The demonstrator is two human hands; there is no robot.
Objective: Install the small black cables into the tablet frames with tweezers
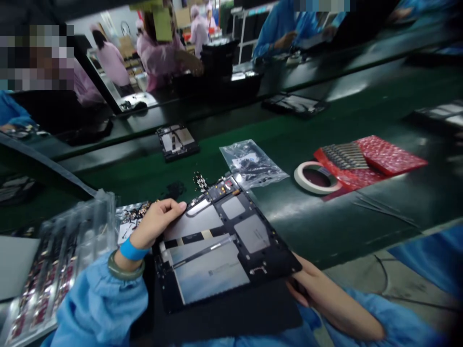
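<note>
Gripping device (213,270) in fingers — left hand (158,220) bent over edge, right hand (306,280) tucked under corner.

right hand (304,283): fingers partly hidden under device (227,255) | grey panel (16,265), left edge: cut off | device print (219,270): illegibly small

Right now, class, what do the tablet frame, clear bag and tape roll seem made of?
Tablet frame: perhaps plastic or coated metal, mattish; its black surface leaves this open. Clear bag: likely thin plastic, glossy; transparent, creased. Tape roll: probably paper, matte; dull off-white edge.
</note>
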